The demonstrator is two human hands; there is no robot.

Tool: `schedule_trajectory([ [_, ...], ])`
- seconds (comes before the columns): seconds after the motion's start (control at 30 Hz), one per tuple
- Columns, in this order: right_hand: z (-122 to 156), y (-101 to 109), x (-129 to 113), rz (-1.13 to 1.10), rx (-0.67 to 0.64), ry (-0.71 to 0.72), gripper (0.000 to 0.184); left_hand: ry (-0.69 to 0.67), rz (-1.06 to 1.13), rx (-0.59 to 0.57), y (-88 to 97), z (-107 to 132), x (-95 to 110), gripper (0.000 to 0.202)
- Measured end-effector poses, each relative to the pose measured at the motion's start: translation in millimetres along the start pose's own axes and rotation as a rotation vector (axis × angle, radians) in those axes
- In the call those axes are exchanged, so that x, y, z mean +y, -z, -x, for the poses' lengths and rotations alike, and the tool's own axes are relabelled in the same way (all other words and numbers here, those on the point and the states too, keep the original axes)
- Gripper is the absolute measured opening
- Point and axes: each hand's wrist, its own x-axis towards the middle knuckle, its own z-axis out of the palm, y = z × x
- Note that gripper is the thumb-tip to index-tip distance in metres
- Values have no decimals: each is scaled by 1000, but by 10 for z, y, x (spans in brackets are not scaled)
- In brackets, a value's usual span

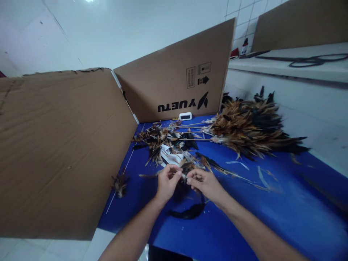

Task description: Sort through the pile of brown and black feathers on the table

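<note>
Close together over the middle of the blue tabletop (233,224), both hands pinch at the pale ends of some feathers (184,176). My left hand (168,183) has thumb and forefinger closed on them from the left. Facing it, my right hand (203,183) is also closed, fingertips at the same spot; the exact grip is blurred. Just beyond the hands lie a crumpled white strip (172,156) and a loose pile of brown and black feathers (156,139). A curved black feather (188,211) lies nearer to me, below the hands.
Feather dusters (250,127) on thin sticks lie at the back right. Cardboard panels stand on the left (62,156) and at the back (176,79). A small white digital device (185,116) sits by the back panel. A feather tuft (119,185) lies at left.
</note>
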Motion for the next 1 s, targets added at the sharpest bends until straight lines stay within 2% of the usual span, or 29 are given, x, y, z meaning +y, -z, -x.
schedule_trajectory([
  [0.13,-23,52,53,100,33,102,16,-372,-371,-152,79,-20,42,18],
  [0.23,-24,63,60,145,15,146,17,-474,-488,-220,104,-29,31,17],
  [0.3,-30,74,42,126,25,149,21,-418,-477,-201,115,-38,4,19],
  [0.37,-50,109,22,81,95,145,26,-285,-397,-128,132,-66,-31,21],
  [0.53,-158,268,42,-6,328,129,34,139,62,84,239,-229,-77,25],
  [0.6,-186,306,67,-6,339,109,34,216,187,141,319,-277,-60,28],
  [0.67,-184,309,73,47,299,123,31,247,221,187,438,-279,-28,32],
  [0.8,-94,231,-1,297,166,280,21,254,74,317,832,-105,48,37],
  [0.93,21,127,-81,532,58,443,19,197,-224,523,1360,275,114,33],
  [1.0,57,86,-74,608,11,481,21,217,-396,632,1595,490,131,33],
])
